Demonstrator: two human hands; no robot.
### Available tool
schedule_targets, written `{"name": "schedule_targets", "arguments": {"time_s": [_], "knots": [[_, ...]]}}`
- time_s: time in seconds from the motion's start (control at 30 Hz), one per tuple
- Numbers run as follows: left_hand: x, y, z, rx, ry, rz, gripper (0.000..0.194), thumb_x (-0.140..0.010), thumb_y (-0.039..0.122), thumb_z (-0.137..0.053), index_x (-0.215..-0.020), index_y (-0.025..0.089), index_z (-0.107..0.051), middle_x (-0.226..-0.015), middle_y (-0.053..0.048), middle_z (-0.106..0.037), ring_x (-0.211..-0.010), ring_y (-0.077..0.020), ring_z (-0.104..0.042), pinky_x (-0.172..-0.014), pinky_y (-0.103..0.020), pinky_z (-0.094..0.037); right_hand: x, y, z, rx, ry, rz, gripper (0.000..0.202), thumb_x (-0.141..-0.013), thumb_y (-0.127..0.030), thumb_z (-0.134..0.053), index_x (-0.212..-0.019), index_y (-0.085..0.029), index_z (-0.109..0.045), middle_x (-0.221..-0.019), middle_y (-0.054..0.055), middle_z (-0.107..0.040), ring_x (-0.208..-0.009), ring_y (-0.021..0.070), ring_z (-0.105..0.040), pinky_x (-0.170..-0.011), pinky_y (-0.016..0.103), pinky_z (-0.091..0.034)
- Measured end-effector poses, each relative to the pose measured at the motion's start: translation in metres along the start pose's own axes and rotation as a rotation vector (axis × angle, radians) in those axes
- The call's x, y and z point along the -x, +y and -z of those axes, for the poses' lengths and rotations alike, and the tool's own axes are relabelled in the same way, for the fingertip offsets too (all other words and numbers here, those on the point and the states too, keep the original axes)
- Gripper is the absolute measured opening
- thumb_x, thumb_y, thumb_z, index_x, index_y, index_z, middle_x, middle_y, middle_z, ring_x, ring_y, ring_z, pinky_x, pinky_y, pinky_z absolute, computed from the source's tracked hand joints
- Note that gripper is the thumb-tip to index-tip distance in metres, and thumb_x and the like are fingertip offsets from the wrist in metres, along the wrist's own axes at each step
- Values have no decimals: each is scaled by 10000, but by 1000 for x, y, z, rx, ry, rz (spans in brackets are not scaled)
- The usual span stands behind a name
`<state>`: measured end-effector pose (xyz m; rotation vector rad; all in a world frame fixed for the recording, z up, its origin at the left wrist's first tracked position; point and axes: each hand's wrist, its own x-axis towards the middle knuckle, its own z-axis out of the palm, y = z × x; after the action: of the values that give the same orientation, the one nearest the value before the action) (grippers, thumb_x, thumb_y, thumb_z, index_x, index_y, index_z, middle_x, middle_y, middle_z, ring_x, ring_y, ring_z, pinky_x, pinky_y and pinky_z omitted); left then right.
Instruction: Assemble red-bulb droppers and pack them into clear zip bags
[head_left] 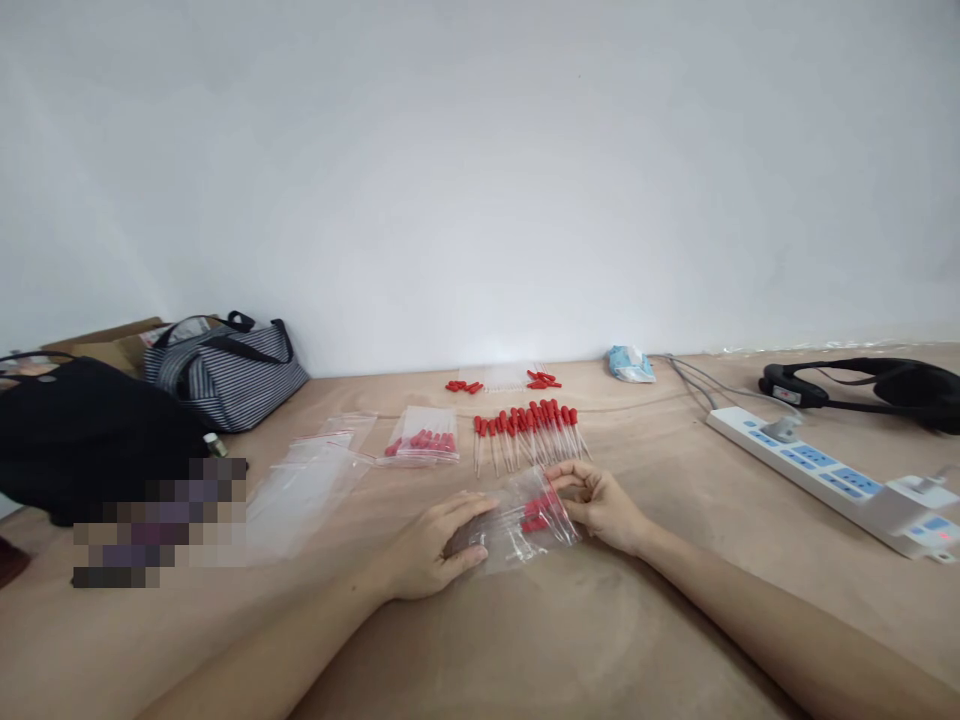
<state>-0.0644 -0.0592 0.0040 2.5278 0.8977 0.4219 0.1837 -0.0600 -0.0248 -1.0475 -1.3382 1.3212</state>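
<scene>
A clear zip bag lies between my hands, with several red-topped droppers inside, their red ends toward the right. My left hand rests at the bag's left edge, thumb and fingers apart. At the bag's opening on the right, my right hand pinches the edge between thumb and fingers. Just beyond the bag, several red-topped droppers are spread in a row, tips pointing toward me. A filled bag of droppers lies left of that row.
Flat clear bags lie at the left. Near the wall are red caps and more droppers. A striped bag and black cloth stand left; a power strip, headset and blue mask lie right.
</scene>
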Motion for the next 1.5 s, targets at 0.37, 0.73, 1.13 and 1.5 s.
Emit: {"name": "schedule_targets", "arguments": {"time_s": [0.37,0.73,1.13,1.5], "knots": [[-1,2,1,-1,6,19,447,-811,298,-498,-1244,237,-403,-1277,-53,-467,-1182,-229,-403,-988,-403,-322,-3,6,-1,189,-6,22,387,-656,-376,-645,-931,-195,-443,-715,7,-618,-624,150,-620,-515,243,-467],[0,-1,-1,-25,-30,70,459,-831,367,-469,-1266,244,-387,-1315,-53,-427,-1227,-254,-344,-1003,-436,-300,-10,6,14,114,-75,-101,483,-512,-253,-720,-921,-179,-473,-660,-43,-608,-410,50,-461,-338,144,-322],[-3,1,1,-11,-30,-4,398,-832,339,-477,-1218,241,-464,-1288,-49,-462,-1194,-223,-398,-1019,-425,-280,-19,7,26,244,118,-6,369,-648,-349,-594,-960,-163,-529,-602,-45,-566,-363,49,-415,-356,176,-321],[-2,1,1,-7,-41,11,404,-823,323,-492,-1217,236,-474,-1301,-57,-448,-1199,-223,-393,-1015,-427,-285,-100,5,77,579,597,-223,263,-675,-405,-551,-623,-154,-608,-334,-29,-427,-343,122,-432,-383,220,-297]]}}
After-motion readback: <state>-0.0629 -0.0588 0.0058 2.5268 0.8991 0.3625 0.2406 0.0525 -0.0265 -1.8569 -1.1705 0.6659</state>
